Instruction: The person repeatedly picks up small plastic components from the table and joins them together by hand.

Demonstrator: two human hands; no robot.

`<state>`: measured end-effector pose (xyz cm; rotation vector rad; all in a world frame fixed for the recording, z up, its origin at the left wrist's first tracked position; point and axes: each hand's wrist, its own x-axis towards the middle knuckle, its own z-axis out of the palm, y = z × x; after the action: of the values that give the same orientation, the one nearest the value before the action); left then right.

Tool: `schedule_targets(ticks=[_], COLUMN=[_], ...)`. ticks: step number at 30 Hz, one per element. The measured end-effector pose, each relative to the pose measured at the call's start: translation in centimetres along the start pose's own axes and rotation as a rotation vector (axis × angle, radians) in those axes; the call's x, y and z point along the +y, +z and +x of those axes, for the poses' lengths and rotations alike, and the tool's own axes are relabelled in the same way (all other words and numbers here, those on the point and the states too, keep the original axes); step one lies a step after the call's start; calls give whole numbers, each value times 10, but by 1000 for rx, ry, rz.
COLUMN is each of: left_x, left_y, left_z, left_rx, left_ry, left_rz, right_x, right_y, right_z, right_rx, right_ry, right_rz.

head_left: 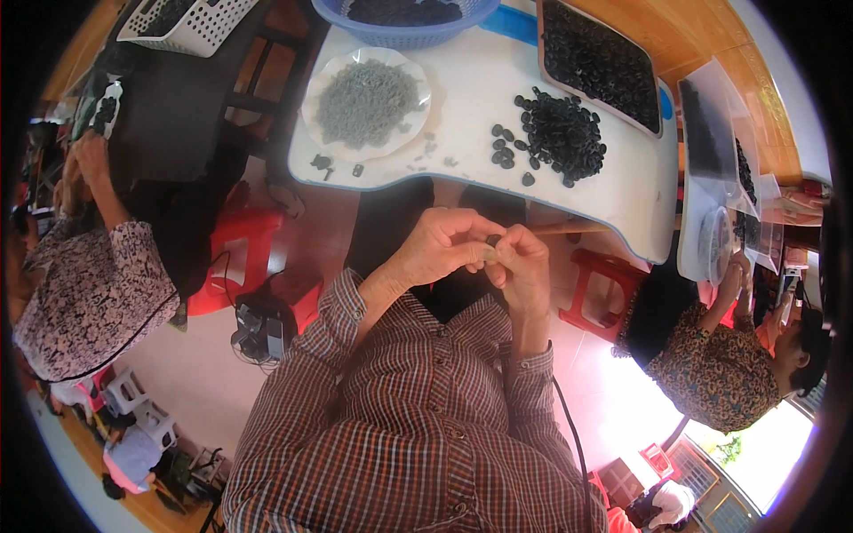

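Pinching a dark piece (493, 240), both hands (440, 246) (524, 264) mostly hide it.

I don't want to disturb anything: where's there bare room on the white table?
The white table looks bare in its near right corner, between dark pile and edge. The gap between pile and white plate has crumbs only toward its near end. Crowded: the far side, with blue basket and filled tray.

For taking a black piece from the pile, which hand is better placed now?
Probably the right hand, nearer the black pile. The left hand is farther left. Both are at a small dark piece.
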<state>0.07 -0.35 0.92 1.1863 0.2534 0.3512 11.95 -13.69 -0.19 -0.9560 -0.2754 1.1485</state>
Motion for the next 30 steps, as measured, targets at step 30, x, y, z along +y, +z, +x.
schedule_targets(ticks=[30], left_x=[34], left_y=[-35], left_z=[35], left_rx=[394], left_ry=[46], left_rz=[64], right_x=[7], right_y=[27], right_z=[-1], right_rx=[237], right_ry=[-88], right_rz=[-397])
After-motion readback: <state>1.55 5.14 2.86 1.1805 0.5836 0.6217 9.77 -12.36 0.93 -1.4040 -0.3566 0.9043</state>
